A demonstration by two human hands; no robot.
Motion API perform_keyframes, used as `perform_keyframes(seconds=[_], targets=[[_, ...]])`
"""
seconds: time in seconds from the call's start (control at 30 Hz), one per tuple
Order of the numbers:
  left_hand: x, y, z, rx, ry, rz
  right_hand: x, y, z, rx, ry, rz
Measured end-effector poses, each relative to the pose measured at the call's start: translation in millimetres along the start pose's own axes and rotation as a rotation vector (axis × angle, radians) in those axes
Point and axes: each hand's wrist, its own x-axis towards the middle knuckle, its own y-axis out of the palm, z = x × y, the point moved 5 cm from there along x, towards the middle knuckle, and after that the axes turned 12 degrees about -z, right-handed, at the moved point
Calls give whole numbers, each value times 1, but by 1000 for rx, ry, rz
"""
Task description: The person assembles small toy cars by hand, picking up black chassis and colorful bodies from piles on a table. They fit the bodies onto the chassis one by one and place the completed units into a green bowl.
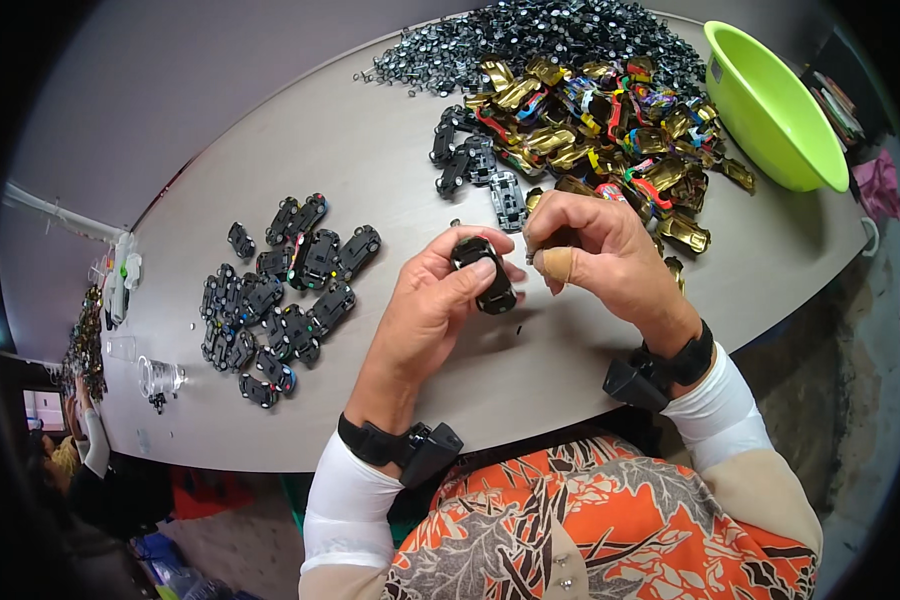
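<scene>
My left hand (432,290) holds a black toy car (483,275) with its dark underside up, thumb pressed across it. Close by on the right, my right hand (600,255) has thumb and forefinger pinched together, with a tan covering on one digit. A tiny piece seems to stick out at its fingertips, too small to name. Just beyond both hands lies a grey toy car base (507,200). A small dark bit (519,329) rests on the table below the held car.
Toy cars (270,310) lie wheels-up at left. Gold and coloured car bodies (570,130) are heaped at the far right, before a pile of small wheels (570,40). A green basin (780,110) leans at right. Plastic cups (158,377) stand at left; another person's arm (94,440) shows beyond.
</scene>
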Motion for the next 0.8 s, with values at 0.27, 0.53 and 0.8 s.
perform_keyframes(seconds=[0.27,0.53,0.8], targets=[[-1,0,1,174,23,-24,-2,-4,7,-67,55,38],[-5,3,2,276,44,61,-3,-1,6,-73,145,138],[-10,9,-2,612,218,-8,-6,6,-10,-341,125,122]])
